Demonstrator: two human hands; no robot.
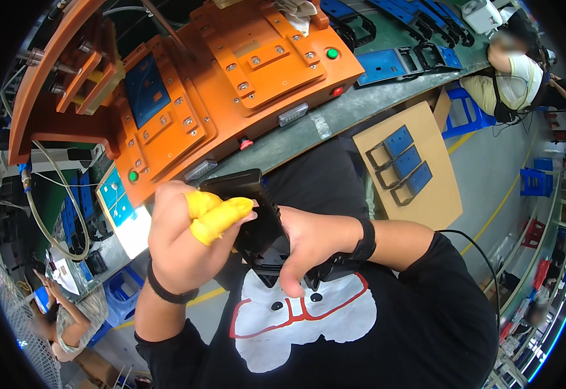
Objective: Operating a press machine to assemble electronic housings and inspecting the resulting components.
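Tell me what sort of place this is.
Probably a factory assembly workshop: a large orange machine with green buttons stands on a workbench, matching blue-and-black parts lie in a row on cardboard.

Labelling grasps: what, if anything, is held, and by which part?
Black rectangular housing: the right hand holds its right long side. The left hand, with yellow finger cots, is over its face; grip unclear.

A black shirt (419,318) with white print (263,347), black wristbands (364,241) and yellow finger covers (217,222) are worn.
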